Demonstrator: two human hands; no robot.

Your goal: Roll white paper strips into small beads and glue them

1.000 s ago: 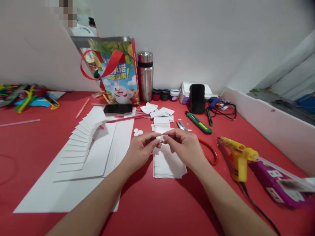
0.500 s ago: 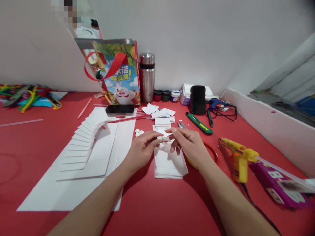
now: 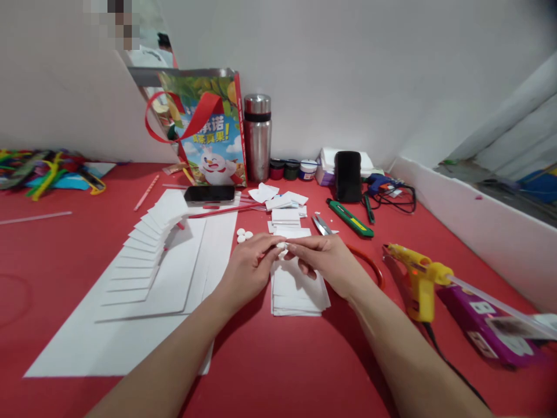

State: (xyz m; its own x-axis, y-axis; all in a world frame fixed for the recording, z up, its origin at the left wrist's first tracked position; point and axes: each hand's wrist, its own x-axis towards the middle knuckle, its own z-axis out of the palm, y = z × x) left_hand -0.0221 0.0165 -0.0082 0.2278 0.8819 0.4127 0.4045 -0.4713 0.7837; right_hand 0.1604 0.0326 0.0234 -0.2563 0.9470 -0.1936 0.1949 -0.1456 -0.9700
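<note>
My left hand (image 3: pixel 251 266) and my right hand (image 3: pixel 327 260) meet at mid-table, fingertips pinched together on a small white foam piece (image 3: pixel 282 247). They hover just above a stack of white foam rectangles (image 3: pixel 296 290) on the red table (image 3: pixel 270 360). Three small white foam discs (image 3: pixel 244 235) lie just left of my left fingertips. More white foam rectangles (image 3: pixel 286 216) are piled beyond the hands.
A fanned staircase of white foam strips (image 3: pixel 141 249) sits on white sheets at left. A yellow glue gun (image 3: pixel 418 278) stands at right by a purple power strip (image 3: pixel 483 325). Scissors (image 3: pixel 324 226), a green utility knife (image 3: pixel 350 218), two phones, a steel flask (image 3: pixel 256 136) and a gift bag (image 3: pixel 204 128) lie behind.
My right hand drew slightly away from the piece half a second ago, then closed back in; both hands' fingertips now pinch it together again, a little lower.
</note>
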